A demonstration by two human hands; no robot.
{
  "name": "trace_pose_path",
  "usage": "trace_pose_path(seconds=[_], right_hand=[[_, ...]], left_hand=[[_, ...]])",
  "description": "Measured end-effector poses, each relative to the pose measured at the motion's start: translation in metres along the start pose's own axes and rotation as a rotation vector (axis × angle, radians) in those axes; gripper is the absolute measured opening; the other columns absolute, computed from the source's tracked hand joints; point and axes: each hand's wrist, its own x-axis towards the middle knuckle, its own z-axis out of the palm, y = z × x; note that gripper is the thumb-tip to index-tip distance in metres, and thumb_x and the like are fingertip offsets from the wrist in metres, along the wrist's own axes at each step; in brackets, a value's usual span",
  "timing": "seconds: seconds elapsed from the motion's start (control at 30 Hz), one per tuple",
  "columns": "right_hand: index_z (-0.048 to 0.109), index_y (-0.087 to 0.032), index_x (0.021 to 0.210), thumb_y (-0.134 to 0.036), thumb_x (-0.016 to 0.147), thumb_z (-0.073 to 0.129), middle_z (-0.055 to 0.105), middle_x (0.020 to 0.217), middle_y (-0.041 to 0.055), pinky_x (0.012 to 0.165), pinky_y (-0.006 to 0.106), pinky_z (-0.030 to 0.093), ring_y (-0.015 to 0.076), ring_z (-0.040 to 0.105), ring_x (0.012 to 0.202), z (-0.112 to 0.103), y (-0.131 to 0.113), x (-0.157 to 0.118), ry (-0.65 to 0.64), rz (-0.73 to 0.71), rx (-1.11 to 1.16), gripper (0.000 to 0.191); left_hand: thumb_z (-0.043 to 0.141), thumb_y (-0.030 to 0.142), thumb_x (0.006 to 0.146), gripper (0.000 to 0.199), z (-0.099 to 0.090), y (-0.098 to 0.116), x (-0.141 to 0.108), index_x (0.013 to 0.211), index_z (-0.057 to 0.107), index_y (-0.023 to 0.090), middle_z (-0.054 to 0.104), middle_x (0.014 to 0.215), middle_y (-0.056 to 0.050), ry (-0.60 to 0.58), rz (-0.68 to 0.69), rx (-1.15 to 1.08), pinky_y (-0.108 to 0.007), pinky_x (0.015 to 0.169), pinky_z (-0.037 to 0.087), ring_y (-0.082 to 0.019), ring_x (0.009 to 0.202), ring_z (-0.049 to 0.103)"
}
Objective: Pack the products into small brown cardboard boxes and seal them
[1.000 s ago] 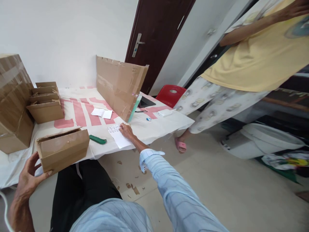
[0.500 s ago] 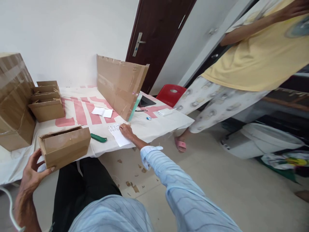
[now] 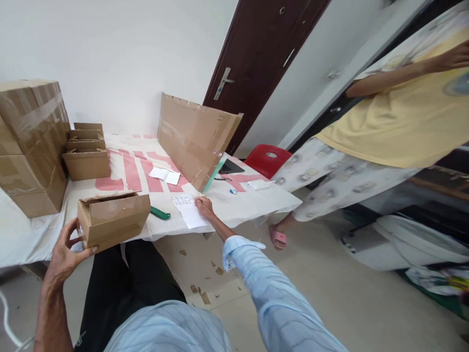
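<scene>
Our left hand grips the left end of a small cardboard carton at the near edge of the bench, thumb and fingers spread. Right of the carton, past a green tool, lies a white sheet; our right hand is bunched at its right edge, and we cannot tell if it pinches anything. Progress, judged: carton body formed, top gaping, so closing remains undone. Sheet shows printed marks above, blank below.
</scene>
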Motion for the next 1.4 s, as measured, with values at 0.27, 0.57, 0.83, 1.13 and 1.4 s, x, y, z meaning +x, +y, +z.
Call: trace_pose_path(seconds=[0.27, 0.57, 0.83, 1.13, 1.4], right_hand=[[0.081, -0.020, 0.090, -0.025, 0.082, 0.054, 0.083, 0.100, 0.0096, 0.090, 0.034, 0.055, 0.0261, 0.073, 0.096, -0.002, -0.007, -0.005, -0.022, -0.041, -0.012, 0.029], [0.082, -0.021, 0.085, -0.028, 0.087, 0.057, 0.083, 0.100, 0.0076, 0.086, 0.029, 0.052, 0.0228, 0.071, 0.095, 0.004, -0.014, 0.000, -0.079, -0.074, -0.064, 0.025], [0.081, -0.020, 0.088, -0.023, 0.084, 0.059, 0.083, 0.096, 0.0068, 0.078, 0.026, 0.049, 0.0203, 0.069, 0.088, 0.005, -0.007, 0.008, -0.143, -0.044, -0.088, 0.023], [0.079, -0.020, 0.087, -0.027, 0.083, 0.055, 0.081, 0.089, 0.0059, 0.073, 0.027, 0.048, 0.0208, 0.067, 0.082, 0.009, -0.004, 0.003, -0.108, -0.017, -0.028, 0.025], [0.074, -0.021, 0.090, -0.027, 0.086, 0.047, 0.080, 0.102, 0.0096, 0.090, 0.033, 0.051, 0.0245, 0.066, 0.100, 0.014, 0.000, -0.002, -0.001, 0.037, 0.035, 0.027]], left_hand=[[0.101, 0.046, 0.057, 0.109, 0.000, -0.005, -0.001, 0.154, 0.056, 0.025, 0.057, 0.158, -0.015, 0.018, 0.023, 0.009, -0.054, 0.110, 0.062, -0.041, 0.141, 0.062], [0.100, 0.046, 0.059, 0.109, -0.001, 0.000, -0.001, 0.156, 0.054, 0.027, 0.055, 0.162, -0.013, -0.004, -0.001, 0.043, -0.054, 0.114, 0.060, -0.040, 0.143, 0.060], [0.101, 0.045, 0.058, 0.107, 0.002, 0.003, 0.002, 0.154, 0.056, 0.028, 0.054, 0.163, -0.012, -0.008, 0.010, 0.029, -0.050, 0.115, 0.059, -0.039, 0.148, 0.056], [0.103, 0.045, 0.056, 0.111, 0.001, 0.004, -0.002, 0.155, 0.056, 0.027, 0.055, 0.161, -0.013, -0.008, -0.015, 0.009, -0.056, 0.116, 0.058, -0.041, 0.145, 0.058], [0.103, 0.048, 0.056, 0.111, 0.000, -0.004, 0.000, 0.154, 0.055, 0.028, 0.055, 0.161, -0.012, -0.023, 0.018, 0.008, -0.059, 0.116, 0.058, -0.042, 0.147, 0.055]])
